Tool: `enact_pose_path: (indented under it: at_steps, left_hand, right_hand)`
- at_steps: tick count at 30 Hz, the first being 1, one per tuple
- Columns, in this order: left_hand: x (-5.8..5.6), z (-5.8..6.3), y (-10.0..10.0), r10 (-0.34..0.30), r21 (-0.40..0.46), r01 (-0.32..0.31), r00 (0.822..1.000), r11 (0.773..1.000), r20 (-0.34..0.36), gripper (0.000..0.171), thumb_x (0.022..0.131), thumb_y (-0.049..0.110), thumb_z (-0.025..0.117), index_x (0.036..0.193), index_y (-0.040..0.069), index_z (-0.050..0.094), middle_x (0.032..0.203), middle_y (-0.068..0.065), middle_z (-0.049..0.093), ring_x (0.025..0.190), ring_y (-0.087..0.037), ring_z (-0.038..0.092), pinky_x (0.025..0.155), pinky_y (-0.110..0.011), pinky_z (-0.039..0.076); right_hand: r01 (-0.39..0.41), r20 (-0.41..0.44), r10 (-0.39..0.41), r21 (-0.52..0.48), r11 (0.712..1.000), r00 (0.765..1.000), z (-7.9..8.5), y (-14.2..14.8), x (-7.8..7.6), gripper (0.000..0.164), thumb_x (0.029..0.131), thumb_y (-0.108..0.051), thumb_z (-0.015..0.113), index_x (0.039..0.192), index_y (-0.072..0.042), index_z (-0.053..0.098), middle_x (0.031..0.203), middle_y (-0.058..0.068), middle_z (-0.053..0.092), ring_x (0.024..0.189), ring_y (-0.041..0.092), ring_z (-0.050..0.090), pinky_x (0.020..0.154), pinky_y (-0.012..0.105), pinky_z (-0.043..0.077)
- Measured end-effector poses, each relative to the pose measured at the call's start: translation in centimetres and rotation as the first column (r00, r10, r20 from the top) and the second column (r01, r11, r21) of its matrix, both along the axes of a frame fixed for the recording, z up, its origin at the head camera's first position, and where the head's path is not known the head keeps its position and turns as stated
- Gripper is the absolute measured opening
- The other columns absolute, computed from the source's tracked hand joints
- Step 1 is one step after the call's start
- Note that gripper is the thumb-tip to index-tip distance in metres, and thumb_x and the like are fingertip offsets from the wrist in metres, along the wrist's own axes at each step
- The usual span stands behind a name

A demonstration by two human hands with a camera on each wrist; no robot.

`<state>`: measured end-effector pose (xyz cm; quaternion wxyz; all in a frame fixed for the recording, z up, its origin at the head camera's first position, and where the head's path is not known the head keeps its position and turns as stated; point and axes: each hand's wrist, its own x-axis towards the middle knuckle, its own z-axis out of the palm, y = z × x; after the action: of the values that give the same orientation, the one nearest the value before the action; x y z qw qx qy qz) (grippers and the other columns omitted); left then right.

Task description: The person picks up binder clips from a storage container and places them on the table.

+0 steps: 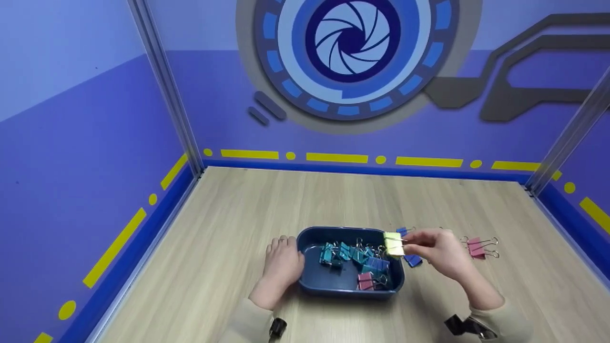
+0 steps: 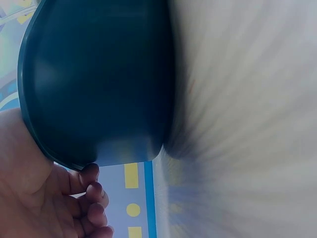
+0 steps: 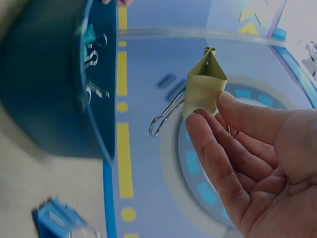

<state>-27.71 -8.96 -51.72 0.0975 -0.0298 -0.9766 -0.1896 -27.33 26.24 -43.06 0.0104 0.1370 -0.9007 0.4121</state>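
A yellow binder clip is pinched between the thumb and fingers of my right hand, raised at the right rim of a dark blue bin. In the right wrist view the yellow clip shows its folded body and a silver wire handle. My left hand rests against the bin's left end, its fingers relaxed; in the left wrist view those fingers lie by the rim corner. Inside the bin are several teal clips, a blue clip and a pink clip.
Beyond my right hand, a pink binder clip lies on the wooden table. Blue clips lie just right of the bin, partly hidden by that hand. Printed blue panels wall the table at the back and sides.
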Motion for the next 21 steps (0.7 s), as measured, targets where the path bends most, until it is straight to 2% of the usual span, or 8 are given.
enact_pose_path:
  at_steps: [6, 11, 18, 21]
  left_hand:
    - [0.2, 0.0, 0.0, -0.013, -0.014, 0.013, 0.999, 1.000, -0.040, 0.028, 0.093, 0.018, 0.060, 0.112, -0.003, 0.063, 0.104, -0.018, 0.063, 0.099, -0.035, 0.054, 0.087, -0.047, 0.043]
    - [0.1, -0.1, 0.0, -0.013, -0.012, 0.013, 1.000, 1.000, -0.028, 0.028, 0.093, 0.017, 0.060, 0.112, -0.003, 0.063, 0.104, -0.018, 0.063, 0.098, -0.034, 0.054, 0.086, -0.047, 0.042]
    - [0.1, 0.2, 0.0, 0.001, -0.013, -0.002, 1.000, 1.000, -0.011, 0.030, 0.095, 0.018, 0.061, 0.115, -0.004, 0.063, 0.107, -0.018, 0.063, 0.102, -0.035, 0.055, 0.090, -0.048, 0.043]
    - [0.1, 0.2, 0.0, 0.000, -0.014, 0.000, 1.000, 1.000, -0.007, 0.031, 0.095, 0.019, 0.061, 0.116, -0.004, 0.063, 0.107, -0.019, 0.063, 0.102, -0.034, 0.054, 0.090, -0.048, 0.043]
  right_hand:
    - [0.104, 0.006, -0.105, 0.054, 0.993, 0.994, -0.3, 2.7, 0.7, 0.023, 0.089, -0.021, 0.079, 0.105, -0.006, 0.077, 0.093, 0.008, 0.079, 0.076, 0.004, 0.069, 0.062, 0.022, 0.051]
    - [0.171, -0.011, -0.170, 0.088, 0.981, 0.985, -0.7, 5.2, 1.1, 0.025, 0.088, -0.021, 0.080, 0.106, -0.004, 0.077, 0.099, 0.013, 0.079, 0.075, 0.000, 0.067, 0.060, 0.022, 0.050]
    - [0.230, -0.001, -0.233, 0.177, 0.957, 0.972, -1.0, 9.1, 1.4, 0.034, 0.090, -0.030, 0.079, 0.110, -0.004, 0.076, 0.111, 0.018, 0.077, 0.080, -0.009, 0.064, 0.067, 0.020, 0.051]
    - [0.240, 0.039, -0.253, 0.200, 0.950, 0.967, -1.3, 11.1, 1.5, 0.039, 0.091, -0.033, 0.077, 0.113, -0.001, 0.074, 0.109, 0.018, 0.077, 0.080, -0.007, 0.065, 0.068, 0.019, 0.051]
